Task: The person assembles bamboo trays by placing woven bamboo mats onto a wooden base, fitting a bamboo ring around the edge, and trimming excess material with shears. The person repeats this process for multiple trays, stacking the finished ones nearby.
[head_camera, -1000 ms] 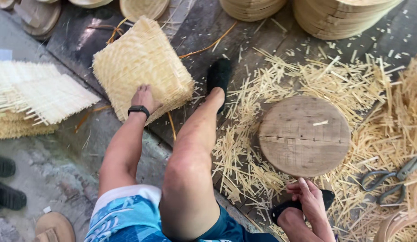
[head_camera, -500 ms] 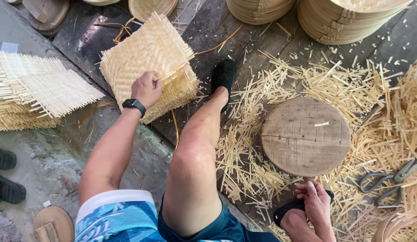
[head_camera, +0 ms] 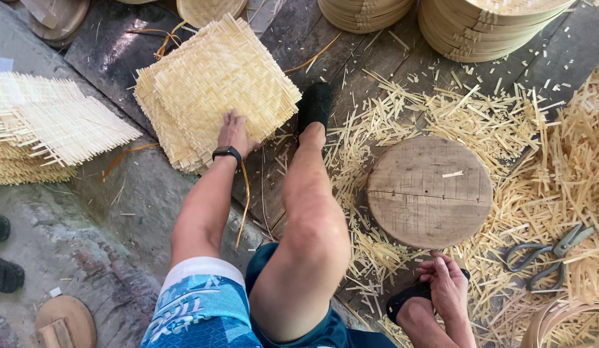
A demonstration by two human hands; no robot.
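Observation:
My left hand [head_camera: 235, 132], with a black watch on the wrist, grips the near edge of the top woven bamboo mat [head_camera: 228, 77]. That mat lies skewed on a pile of similar square mats on the dark planks. My left leg stretches out beside the pile, and its black shoe [head_camera: 314, 104] touches the pile's right corner. My right hand [head_camera: 447, 283] rests low at the right on my other foot's black sandal [head_camera: 402, 301], fingers loosely laid on it. A round wooden board [head_camera: 428, 190] lies just beyond that hand among bamboo trimmings.
Metal shears [head_camera: 550, 254] lie in the trimmings at right. Stacks of round bamboo rims [head_camera: 492, 26] stand at the top. Another heap of woven mats [head_camera: 41, 129] is at left, with black sandals [head_camera: 1, 274] and a round wooden piece [head_camera: 64, 319] lower left.
My left hand has tipped and shifted the top mat on the pile, and it now lies flatter and turned. My right hand stays by the sandal.

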